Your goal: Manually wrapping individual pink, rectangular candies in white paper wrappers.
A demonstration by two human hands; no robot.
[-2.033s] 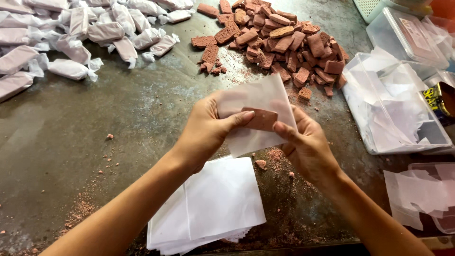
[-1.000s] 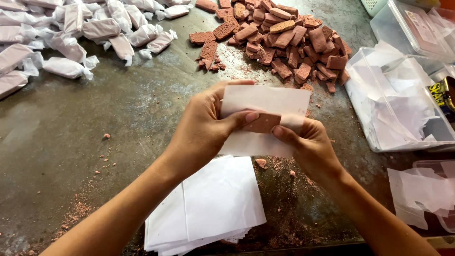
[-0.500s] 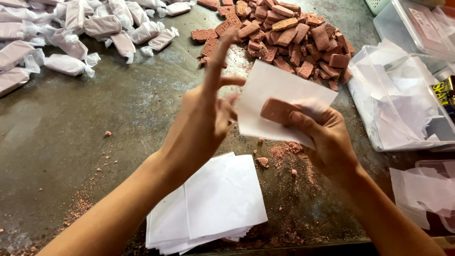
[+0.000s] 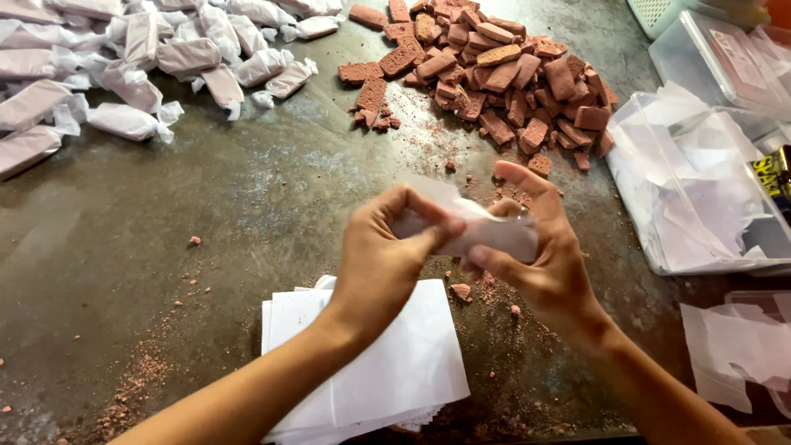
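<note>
Both hands, left hand [image 4: 383, 264] and right hand [image 4: 540, 255], pinched shut on the half-rolled paper wrapper [image 4: 486, 231], keeping the fold tight over the bench [image 4: 206, 231].

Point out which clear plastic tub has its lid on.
The far tub at the upper right: a flat lid covers it, while the nearer tub stands open, full of white papers.

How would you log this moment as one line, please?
left hand: pinches white paper wrapper | right hand: holds wrapper | behind: pile of reddish-brown bars
</note>
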